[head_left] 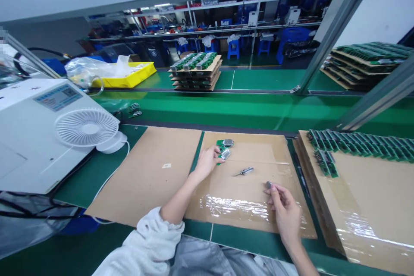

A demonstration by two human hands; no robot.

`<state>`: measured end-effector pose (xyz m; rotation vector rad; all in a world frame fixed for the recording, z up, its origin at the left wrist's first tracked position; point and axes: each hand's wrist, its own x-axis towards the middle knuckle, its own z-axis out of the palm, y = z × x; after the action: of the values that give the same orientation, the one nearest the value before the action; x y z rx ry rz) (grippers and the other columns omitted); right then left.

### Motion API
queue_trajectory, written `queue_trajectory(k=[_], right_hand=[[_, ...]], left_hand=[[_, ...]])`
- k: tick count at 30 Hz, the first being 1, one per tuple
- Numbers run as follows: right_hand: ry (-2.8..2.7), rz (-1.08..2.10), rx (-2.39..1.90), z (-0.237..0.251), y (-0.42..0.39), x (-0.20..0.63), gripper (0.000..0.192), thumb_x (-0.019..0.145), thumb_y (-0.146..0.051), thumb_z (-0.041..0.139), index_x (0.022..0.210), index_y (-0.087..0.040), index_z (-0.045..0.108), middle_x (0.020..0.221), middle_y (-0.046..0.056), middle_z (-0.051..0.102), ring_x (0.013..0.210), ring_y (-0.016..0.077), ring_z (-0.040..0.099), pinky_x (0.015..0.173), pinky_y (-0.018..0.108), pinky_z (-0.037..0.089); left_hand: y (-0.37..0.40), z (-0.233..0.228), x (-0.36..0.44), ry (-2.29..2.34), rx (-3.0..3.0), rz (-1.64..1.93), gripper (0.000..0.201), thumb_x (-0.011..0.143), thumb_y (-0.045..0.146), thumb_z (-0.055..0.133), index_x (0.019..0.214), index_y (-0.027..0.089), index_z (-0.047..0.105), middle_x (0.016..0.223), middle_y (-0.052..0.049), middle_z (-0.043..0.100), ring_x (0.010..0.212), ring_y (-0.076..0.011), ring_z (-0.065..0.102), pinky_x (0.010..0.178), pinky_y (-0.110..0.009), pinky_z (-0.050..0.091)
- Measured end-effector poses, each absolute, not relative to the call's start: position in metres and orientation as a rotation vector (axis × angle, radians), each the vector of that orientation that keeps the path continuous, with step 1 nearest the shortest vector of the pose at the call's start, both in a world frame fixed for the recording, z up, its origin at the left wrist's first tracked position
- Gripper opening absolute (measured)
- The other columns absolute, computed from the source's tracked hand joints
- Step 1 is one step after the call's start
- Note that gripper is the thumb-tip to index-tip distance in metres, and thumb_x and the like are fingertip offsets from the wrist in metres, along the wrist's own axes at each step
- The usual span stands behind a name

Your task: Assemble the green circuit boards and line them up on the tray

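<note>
My left hand (208,161) is closed on a small green circuit board (225,154) with a silver metal part on it. Just beyond it, a second circuit board (228,142) lies on the taped cardboard sheet (239,189). Between my hands rests a small metal tool with a thin tip (245,171), pointing left. Over the right part of the sheet, my right hand (284,207) pinches a small round silver piece (268,184) between thumb and fingers; its exact kind I cannot make out.
Rows of circuit boards (362,144) stand on stacked cardboard at the right. A bare cardboard sheet (152,172) lies to the left, beside a white fan (89,128) and a white machine (39,138). Behind are layered board stacks (196,73) and a yellow tray (132,78).
</note>
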<state>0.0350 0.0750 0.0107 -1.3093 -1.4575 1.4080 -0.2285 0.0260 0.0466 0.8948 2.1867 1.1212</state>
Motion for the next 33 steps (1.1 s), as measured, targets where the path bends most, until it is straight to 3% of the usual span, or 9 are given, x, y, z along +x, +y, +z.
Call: queue_trajectory(k=[4,7,10,14,18,24,29,31,33], right_hand=[[-1.401,1.449,-1.281,0.014,0.075,0.033,0.044,0.075,-0.054,0.062,0.093,-0.015,0.065,0.076,0.008,0.071,0.050,0.0132,0.053,0.046,0.025,0.043],[-1.353,1.466,-1.253,0.019,0.075,0.032,0.041,0.075,-0.052,0.062,0.092,-0.015,0.065,0.075,0.007,0.070,0.051,0.0128,0.053,0.046,0.025,0.043],[-1.344,1.471,-1.219,0.029,0.071,0.031,0.038,0.076,-0.049,0.063,0.093,-0.015,0.066,0.075,0.007,0.071,0.053,0.0138,0.056,0.048,0.026,0.047],[-1.477,1.456,-1.110,0.059,0.059,0.025,0.031,0.079,-0.042,0.063,0.095,-0.017,0.068,0.080,0.008,0.073,0.058,0.0168,0.063,0.051,0.028,0.052],[-1.693,1.304,-1.004,0.096,0.049,0.013,0.018,0.084,-0.033,0.058,0.092,-0.021,0.069,0.082,0.004,0.073,0.065,0.0159,0.067,0.062,0.028,0.055],[-1.805,1.033,-0.892,0.117,0.046,0.000,0.011,0.085,-0.020,0.057,0.091,-0.021,0.066,0.085,0.000,0.073,0.072,0.0126,0.068,0.068,0.022,0.054],[-1.856,0.954,-0.810,0.120,0.048,0.001,0.011,0.086,-0.015,0.057,0.092,-0.020,0.065,0.086,0.001,0.073,0.077,0.0126,0.069,0.072,0.021,0.054],[-1.881,0.936,-0.754,0.122,0.049,0.004,0.014,0.086,-0.013,0.055,0.094,-0.019,0.065,0.089,0.003,0.073,0.081,0.0130,0.069,0.075,0.021,0.054],[-1.915,0.918,-0.683,0.124,0.050,0.007,0.016,0.087,-0.011,0.054,0.096,-0.018,0.064,0.092,0.004,0.073,0.084,0.0133,0.069,0.077,0.022,0.054]], left_hand=[[0.012,0.054,-0.224,1.903,0.700,1.222,0.020,0.058,0.020,0.077,0.075,0.014,0.067,0.065,0.000,0.063,0.063,-0.0156,0.056,0.061,-0.026,0.040],[-0.001,0.067,-0.215,1.681,0.570,1.309,0.035,0.060,0.028,0.077,0.090,0.013,0.070,0.083,-0.006,0.067,0.065,-0.0133,0.054,0.057,-0.024,0.038],[-0.013,0.082,-0.198,1.481,0.471,1.365,0.044,0.064,0.032,0.076,0.102,0.013,0.067,0.080,-0.005,0.061,0.064,-0.0104,0.050,0.058,-0.022,0.040],[-0.020,0.099,-0.162,1.086,0.227,1.508,0.046,0.067,0.016,0.074,0.111,0.014,0.062,0.073,0.001,0.050,0.056,-0.0033,0.042,0.054,-0.015,0.037],[-0.020,0.113,-0.131,0.672,-0.032,1.599,0.058,0.069,-0.001,0.068,0.122,0.018,0.054,0.080,-0.001,0.053,0.056,-0.0015,0.045,0.051,-0.011,0.037],[-0.017,0.122,-0.115,0.582,0.046,1.576,0.043,0.074,0.001,0.068,0.112,0.019,0.060,0.070,0.001,0.054,0.054,-0.0036,0.048,0.051,-0.013,0.039],[-0.014,0.118,-0.110,0.632,0.132,1.560,0.010,0.074,0.006,0.070,0.079,0.013,0.066,0.065,0.000,0.056,0.051,-0.0028,0.046,0.048,-0.014,0.036],[-0.014,0.118,-0.109,0.680,0.165,1.552,0.014,0.073,0.010,0.072,0.086,0.015,0.067,0.063,0.000,0.057,0.050,-0.0035,0.046,0.047,-0.015,0.035],[-0.014,0.119,-0.108,0.730,0.197,1.546,0.037,0.073,0.013,0.073,0.108,0.019,0.064,0.062,0.001,0.059,0.048,-0.0043,0.045,0.047,-0.015,0.034]])
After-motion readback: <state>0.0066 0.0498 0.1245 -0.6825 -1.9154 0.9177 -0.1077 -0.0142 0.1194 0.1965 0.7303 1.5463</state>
